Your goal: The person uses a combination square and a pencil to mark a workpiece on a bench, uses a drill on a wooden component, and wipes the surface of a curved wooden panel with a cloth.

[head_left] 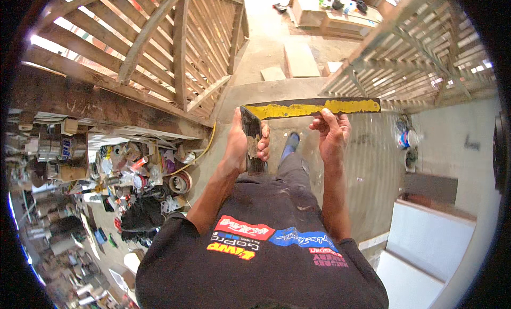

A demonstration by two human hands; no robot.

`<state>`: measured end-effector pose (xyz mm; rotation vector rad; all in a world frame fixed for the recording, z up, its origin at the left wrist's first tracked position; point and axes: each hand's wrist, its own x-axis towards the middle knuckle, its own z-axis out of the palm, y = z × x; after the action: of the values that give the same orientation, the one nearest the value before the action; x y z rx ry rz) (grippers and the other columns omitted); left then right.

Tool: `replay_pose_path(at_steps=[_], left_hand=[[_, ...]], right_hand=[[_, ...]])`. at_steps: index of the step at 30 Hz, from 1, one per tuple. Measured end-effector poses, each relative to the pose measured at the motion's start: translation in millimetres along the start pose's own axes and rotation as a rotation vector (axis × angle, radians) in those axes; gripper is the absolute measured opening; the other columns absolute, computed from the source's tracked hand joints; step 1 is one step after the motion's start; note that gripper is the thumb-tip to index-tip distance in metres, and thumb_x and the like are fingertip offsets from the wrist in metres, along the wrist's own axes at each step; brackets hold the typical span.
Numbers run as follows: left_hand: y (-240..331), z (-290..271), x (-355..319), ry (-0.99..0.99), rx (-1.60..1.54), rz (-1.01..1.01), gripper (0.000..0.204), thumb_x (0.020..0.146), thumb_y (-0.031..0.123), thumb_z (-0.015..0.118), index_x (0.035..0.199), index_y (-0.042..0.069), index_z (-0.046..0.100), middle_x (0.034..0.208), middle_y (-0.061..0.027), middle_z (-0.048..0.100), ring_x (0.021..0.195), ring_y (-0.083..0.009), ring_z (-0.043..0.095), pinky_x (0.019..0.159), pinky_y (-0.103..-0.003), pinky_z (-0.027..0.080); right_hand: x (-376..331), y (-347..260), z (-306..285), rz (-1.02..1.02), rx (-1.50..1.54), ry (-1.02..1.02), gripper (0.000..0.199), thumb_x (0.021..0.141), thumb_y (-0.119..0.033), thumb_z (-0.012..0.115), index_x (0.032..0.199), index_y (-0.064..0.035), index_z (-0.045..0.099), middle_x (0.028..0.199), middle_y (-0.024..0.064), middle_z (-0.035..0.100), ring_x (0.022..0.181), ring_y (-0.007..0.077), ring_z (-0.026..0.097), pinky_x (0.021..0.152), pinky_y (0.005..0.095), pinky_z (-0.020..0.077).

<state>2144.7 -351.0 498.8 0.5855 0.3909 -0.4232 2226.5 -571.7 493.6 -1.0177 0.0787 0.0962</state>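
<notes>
My left hand [237,143] is wrapped round the dark, worn stock of an L-shaped try square [298,109], with the fingers curling over its right side. From the top of the stock the long flat blade runs to the right, dark with patchy yellow paint. Near the blade's right end, the thumb and fingers of my right hand [332,134] pinch its lower edge. The square is held up in front of my body, well above the floor.
Slatted wooden gates [181,53] stand at the left and slatted panels [410,59] at the right. Wooden boxes [301,60] lie beyond the doorway. Cluttered goods [143,170] fill the left side; a pale blue-white cabinet [426,245] stands at the lower right. A yellow cable [210,144] hangs at the left.
</notes>
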Motion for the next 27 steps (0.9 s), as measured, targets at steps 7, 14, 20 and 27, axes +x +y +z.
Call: replay_pose_path(at_steps=[7, 14, 20, 27], left_hand=[[73, 30, 100, 0.217, -0.017, 0.19, 0.087, 0.092, 0.084, 0.022, 0.079, 0.004, 0.055, 0.051, -0.0037, 0.044, 0.037, -0.0187, 0.042, 0.041, -0.033, 0.04], [151, 38, 178, 0.183, 0.04, 0.342, 0.088, 0.092, 0.084, 0.022, 0.08, 0.004, 0.057, 0.052, -0.0038, 0.048, 0.04, -0.0178, 0.048, 0.042, -0.031, 0.044], [181, 48, 259, 0.384, 0.334, 0.403, 0.083, 0.096, 0.077, 0.028, 0.084, 0.002, 0.062, 0.059, -0.0045, 0.055, 0.047, -0.015, 0.052, 0.047, -0.027, 0.044], [221, 10, 426, 0.483, 1.2, 0.56, 0.052, 0.104, 0.047, 0.046, 0.095, -0.001, 0.063, 0.071, -0.0116, 0.059, 0.067, -0.0209, 0.061, 0.063, -0.036, 0.05]], right_hand=[[161, 39, 6, 0.173, 0.148, -0.145, 0.007, 0.098, -0.007, 0.061, 0.105, -0.0052, 0.061, 0.089, 0.0092, 0.071, 0.072, 0.0137, 0.068, 0.067, 0.0315, 0.0602], [287, 13, 44, 0.34, 0.147, -0.33, 0.012, 0.098, -0.01, 0.063, 0.108, -0.0043, 0.065, 0.09, 0.0086, 0.071, 0.075, 0.0149, 0.068, 0.067, 0.0319, 0.0588], [379, 46, 4, 0.624, -0.23, -0.376, 0.029, 0.103, -0.032, 0.058, 0.095, -0.0054, 0.064, 0.087, 0.0084, 0.07, 0.076, 0.0165, 0.068, 0.068, 0.0314, 0.0575], [479, 68, 36, 0.616, -0.369, -0.719, 0.041, 0.101, -0.04, 0.061, 0.117, -0.0022, 0.061, 0.105, 0.006, 0.067, 0.095, 0.0146, 0.065, 0.074, 0.0304, 0.0558]])
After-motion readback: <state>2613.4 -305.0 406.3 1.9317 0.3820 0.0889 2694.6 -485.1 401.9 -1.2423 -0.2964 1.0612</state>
